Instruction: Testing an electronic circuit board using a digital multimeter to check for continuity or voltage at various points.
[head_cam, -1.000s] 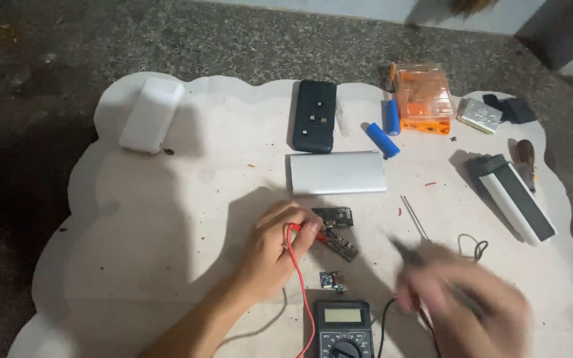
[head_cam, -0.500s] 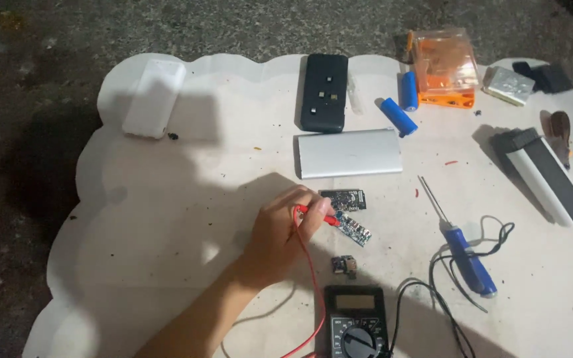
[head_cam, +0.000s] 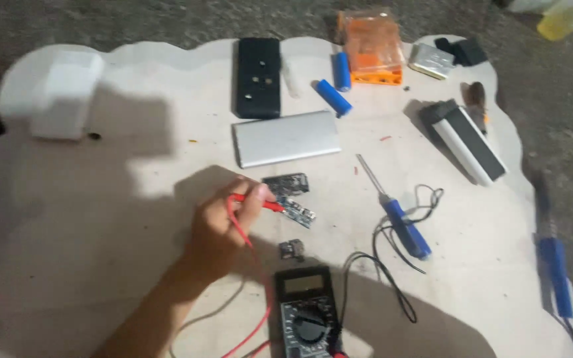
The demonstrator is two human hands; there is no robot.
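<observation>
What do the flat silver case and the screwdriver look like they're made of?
The silver case looks like brushed metal, perhaps aluminium: an even, matte grey sheen. The screwdriver has a thin, pale metal-looking shaft and a blue handle, probably plastic.

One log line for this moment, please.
left hand: holds red probe on small circuit board | right hand: out of view | multimeter: near edge | blue screwdriver: lying loose

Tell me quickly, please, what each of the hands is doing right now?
Left hand: closed on the red probe.
Right hand: not in view.
</observation>
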